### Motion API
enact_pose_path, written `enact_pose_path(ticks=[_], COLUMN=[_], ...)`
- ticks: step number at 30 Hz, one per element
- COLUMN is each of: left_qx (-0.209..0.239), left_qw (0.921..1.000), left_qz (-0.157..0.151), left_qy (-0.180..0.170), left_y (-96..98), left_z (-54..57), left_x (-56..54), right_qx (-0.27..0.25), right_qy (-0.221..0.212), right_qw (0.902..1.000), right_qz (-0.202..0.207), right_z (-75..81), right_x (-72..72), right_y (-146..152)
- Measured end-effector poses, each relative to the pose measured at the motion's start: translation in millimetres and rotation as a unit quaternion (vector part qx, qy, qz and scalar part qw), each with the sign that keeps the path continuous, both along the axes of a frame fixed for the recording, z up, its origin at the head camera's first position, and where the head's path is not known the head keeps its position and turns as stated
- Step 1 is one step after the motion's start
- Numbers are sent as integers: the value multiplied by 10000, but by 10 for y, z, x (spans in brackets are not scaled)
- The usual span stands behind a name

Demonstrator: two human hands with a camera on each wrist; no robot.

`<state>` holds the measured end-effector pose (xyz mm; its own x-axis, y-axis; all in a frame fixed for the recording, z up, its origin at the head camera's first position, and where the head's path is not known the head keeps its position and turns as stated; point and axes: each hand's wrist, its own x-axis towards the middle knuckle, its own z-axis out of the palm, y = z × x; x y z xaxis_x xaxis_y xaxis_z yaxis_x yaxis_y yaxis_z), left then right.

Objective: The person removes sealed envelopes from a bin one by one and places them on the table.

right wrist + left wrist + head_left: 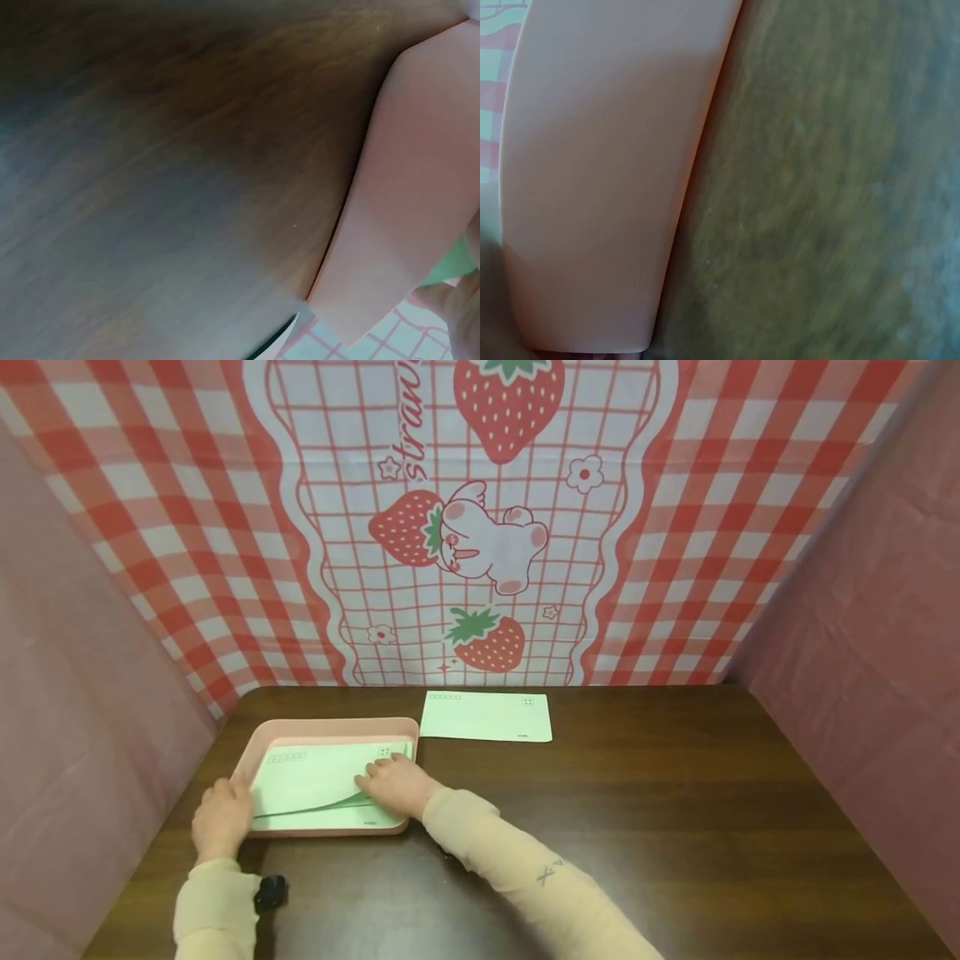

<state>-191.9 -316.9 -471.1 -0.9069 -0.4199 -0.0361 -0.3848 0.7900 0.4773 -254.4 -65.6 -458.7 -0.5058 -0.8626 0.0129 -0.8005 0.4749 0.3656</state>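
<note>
A pink tray [330,832] sits at the left of the brown table, its outer wall close up in both wrist views. In it lie several pale green envelopes, the top envelope [315,777] with its lower right edge bent up from those beneath. My right hand [397,785] reaches over the tray's right side and pinches this top envelope at its right end. At the tray's left side, my left hand [222,814] grips the rim. Its fingertips are partly hidden. In the right wrist view, part of the right hand [461,300] shows beside a green paper edge.
Another pale green envelope [486,717] lies flat at the table's back, just right of the tray. A red-and-white strawberry cloth [480,527] hangs behind the table [637,827]. Pink fabric [870,652] stands along both sides. A black device is strapped at the left wrist.
</note>
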Motion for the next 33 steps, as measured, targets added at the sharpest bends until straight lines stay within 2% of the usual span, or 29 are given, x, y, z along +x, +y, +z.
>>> enact_pose_path(ticks=[7,13,21,27,33], left_qx=[-117,-223,-147,-203,-218], left_qw=[9999,9997,9998,9997,9997], left_qz=[10,73,88,133,70], left_qy=[43,-37,39,85,75], left_y=[3,12,21,8,17], left_z=[-4,4,13,24,24], left_x=[4,5,-23,-19,-7], right_qx=[-408,-688,-1448,-2114,-2252], right_qy=[934,1305,1229,1268,1263], right_qw=[9942,9885,9815,9684,9650], right_qz=[334,335,254,379,463], right_z=[26,59,137,58,-10], right_x=[-20,-21,-41,-79,-70], right_y=[112,270,689,1059,1367])
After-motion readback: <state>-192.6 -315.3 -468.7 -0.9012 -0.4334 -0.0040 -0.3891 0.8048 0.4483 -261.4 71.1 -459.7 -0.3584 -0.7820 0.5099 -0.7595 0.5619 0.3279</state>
